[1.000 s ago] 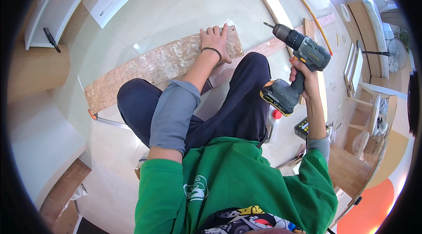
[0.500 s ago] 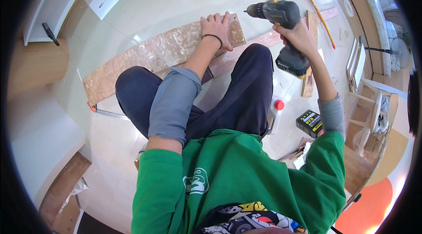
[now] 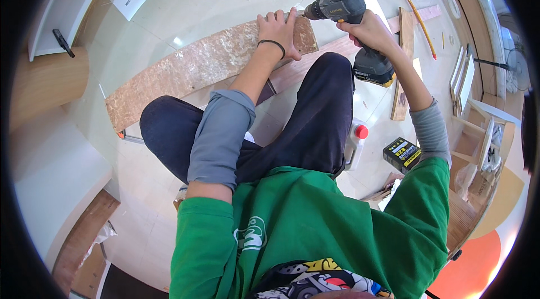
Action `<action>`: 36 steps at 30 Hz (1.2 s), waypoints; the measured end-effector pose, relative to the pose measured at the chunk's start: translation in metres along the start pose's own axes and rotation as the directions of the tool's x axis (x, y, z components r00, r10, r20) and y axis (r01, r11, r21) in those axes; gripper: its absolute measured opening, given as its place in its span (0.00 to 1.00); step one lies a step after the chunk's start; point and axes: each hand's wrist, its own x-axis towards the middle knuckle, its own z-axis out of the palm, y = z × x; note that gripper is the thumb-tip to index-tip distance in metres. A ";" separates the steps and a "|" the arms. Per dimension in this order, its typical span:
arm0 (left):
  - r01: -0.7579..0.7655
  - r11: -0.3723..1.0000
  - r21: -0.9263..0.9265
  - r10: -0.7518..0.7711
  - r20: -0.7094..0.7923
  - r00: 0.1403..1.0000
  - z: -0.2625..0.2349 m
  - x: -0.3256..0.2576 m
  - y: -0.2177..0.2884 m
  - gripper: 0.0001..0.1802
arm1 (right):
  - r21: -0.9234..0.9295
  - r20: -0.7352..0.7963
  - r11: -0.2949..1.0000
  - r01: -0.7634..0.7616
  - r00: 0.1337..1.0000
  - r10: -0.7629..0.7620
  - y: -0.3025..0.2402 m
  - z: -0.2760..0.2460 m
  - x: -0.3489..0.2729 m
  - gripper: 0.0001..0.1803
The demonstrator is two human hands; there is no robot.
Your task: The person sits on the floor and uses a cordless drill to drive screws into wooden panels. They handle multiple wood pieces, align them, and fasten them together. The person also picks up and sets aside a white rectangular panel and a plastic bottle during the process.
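A worn wooden board [image 3: 191, 66] with pale scuffs lies slanted in front of my knees. My left hand [image 3: 278, 35] rests on it near its right end, fingers spread and pressing down. In my right hand [image 3: 371, 34] is a black cordless drill [image 3: 343, 5], gripped by its handle, with the battery hanging below. The drill's chuck points left at the board's far right corner. Its tip is close to that corner; whether it touches the wood I cannot tell.
A longer reddish plank [image 3: 332, 54] lies under and beyond the board. A narrow wooden strip [image 3: 403, 68] is to the right. Near my right knee stand a white bottle with a red cap [image 3: 356, 143] and a black box [image 3: 401, 154]. An open wooden cabinet [image 3: 469, 141] is far right.
My right hand has brought the drill left and slightly up, so its tip now meets or nears the board's corner. My left hand stays on the board.
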 end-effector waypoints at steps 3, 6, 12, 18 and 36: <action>-0.003 1.000 -0.006 0.003 -0.008 1.000 0.000 -0.001 0.000 0.73 | -0.065 -0.001 0.998 0.020 1.000 -0.020 -0.002 -0.001 0.005 0.21; -0.011 1.000 -0.014 0.011 -0.015 1.000 0.001 0.000 -0.001 0.72 | -0.200 0.023 0.973 0.114 0.993 -0.112 -0.005 -0.004 0.016 0.18; -0.024 0.999 -0.038 0.021 -0.088 0.996 0.006 0.000 -0.003 0.71 | -0.457 0.167 0.729 0.510 0.854 -0.492 -0.024 -0.022 0.043 0.15; -0.024 0.998 -0.057 0.018 -0.107 0.994 0.011 0.002 -0.004 0.70 | -0.308 0.351 0.917 0.254 0.926 -0.139 -0.026 -0.039 0.058 0.17; -0.015 0.993 -0.117 0.005 -0.087 0.996 0.011 0.002 -0.003 0.69 | -0.432 0.336 0.816 0.384 0.908 -0.249 -0.044 -0.037 0.059 0.18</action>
